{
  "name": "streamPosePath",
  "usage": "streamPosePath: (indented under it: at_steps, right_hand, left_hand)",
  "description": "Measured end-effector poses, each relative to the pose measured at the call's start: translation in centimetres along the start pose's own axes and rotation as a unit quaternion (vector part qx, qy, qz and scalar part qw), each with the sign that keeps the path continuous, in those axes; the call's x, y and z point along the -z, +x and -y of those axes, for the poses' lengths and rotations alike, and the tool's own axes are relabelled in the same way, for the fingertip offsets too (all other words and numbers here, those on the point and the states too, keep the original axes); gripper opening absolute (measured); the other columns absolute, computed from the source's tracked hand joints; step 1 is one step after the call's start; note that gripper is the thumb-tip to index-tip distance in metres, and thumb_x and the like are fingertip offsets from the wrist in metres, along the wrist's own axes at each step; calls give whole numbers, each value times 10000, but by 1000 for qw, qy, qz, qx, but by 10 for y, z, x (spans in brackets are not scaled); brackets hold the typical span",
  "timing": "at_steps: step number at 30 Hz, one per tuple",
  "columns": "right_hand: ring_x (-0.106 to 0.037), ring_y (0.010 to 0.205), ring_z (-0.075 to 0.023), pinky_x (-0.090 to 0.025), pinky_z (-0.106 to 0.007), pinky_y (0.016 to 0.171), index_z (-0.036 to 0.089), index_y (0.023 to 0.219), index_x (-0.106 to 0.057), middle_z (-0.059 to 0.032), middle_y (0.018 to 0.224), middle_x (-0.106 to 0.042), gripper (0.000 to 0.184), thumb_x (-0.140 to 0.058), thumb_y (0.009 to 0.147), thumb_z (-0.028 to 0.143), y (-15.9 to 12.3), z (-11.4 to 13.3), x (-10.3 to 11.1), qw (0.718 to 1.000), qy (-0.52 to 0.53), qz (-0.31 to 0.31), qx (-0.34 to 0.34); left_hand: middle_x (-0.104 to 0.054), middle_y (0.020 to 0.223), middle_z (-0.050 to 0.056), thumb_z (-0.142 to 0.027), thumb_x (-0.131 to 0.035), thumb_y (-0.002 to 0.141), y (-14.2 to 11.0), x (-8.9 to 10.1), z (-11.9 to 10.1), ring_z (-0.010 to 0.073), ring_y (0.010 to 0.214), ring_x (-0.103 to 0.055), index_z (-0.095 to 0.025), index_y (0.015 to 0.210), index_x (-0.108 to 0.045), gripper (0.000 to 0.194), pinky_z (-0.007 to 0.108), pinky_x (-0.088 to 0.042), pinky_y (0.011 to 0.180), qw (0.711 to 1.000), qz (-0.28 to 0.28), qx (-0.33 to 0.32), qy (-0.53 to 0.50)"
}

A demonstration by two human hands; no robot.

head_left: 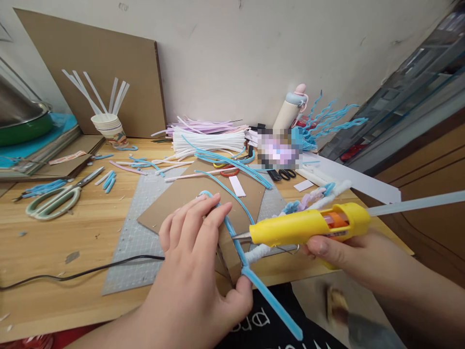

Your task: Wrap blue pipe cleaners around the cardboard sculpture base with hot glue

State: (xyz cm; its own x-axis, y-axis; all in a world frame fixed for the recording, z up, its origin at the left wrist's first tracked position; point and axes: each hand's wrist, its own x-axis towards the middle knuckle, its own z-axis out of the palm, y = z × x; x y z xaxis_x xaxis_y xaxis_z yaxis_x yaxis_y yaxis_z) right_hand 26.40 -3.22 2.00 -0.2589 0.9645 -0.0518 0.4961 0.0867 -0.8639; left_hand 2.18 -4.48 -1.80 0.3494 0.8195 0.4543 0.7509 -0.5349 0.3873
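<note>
My left hand (203, 257) is closed on a bent blue pipe cleaner (271, 298), its thumb and fingertips pressing along the strand. One end of the strand sticks out past the thumb toward the lower right. In my right hand (348, 254) is a yellow hot glue gun (290, 226), with a long clear glue stick (417, 203) out of its back. Its metal nozzle (241, 236) points left and meets the blue strand, or lies just in front of it. A fuzzy white stem (259, 253) runs from the strand behind the gun, toward blue and lilac fuzzy pieces (305, 199).
Under the work lie a cardboard sheet (174, 203) and a grey cutting mat (125, 242). Green-handled scissors (61, 198) rest at left, beside short blue pieces. White pipe cleaners (209, 142), a paper cup (109, 128) of glue sticks and a bottle (290, 106) stand behind. A black cord (109, 264) crosses the table.
</note>
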Motion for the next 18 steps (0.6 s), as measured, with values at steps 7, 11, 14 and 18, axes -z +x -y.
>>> streamPosePath:
  at_steps: [7,11,14,18]
  right_hand:
    - [-739,761,-258,-641,-369,743,318,640,-721,9,720,-753,307,-677,739,605,2,0,-2,1000,0,0,0]
    - [-748,778,-280,-646,-381,747,339,692,-757,9,780,-780,301,-671,729,625,0,0,-1,1000,-9,6,-8]
    - [-753,813,-305,-646,-399,777,359,765,-787,8,826,-796,303,-679,716,638,-3,2,0,999,-17,20,-23]
    - [-756,840,-329,-649,-401,784,385,851,-802,14,889,-807,340,-657,722,665,-6,0,1,998,-13,33,-50]
  left_hand:
    - [-440,1419,139,-229,-623,684,0,0,1,312,1338,-381,-187,1361,-384,719,486,-287,1080,1000,-5,0,2]
    - [-432,1426,144,-230,-620,687,-1,0,2,318,1342,-378,-192,1368,-371,726,495,-294,1079,1000,-2,0,4]
    - [-429,1427,146,-227,-620,684,-2,0,2,318,1348,-372,-191,1368,-369,729,500,-290,1088,1000,-7,2,7]
    - [-431,1422,147,-225,-625,674,-2,0,2,317,1349,-372,-181,1363,-379,732,503,-286,1096,1000,-12,3,8]
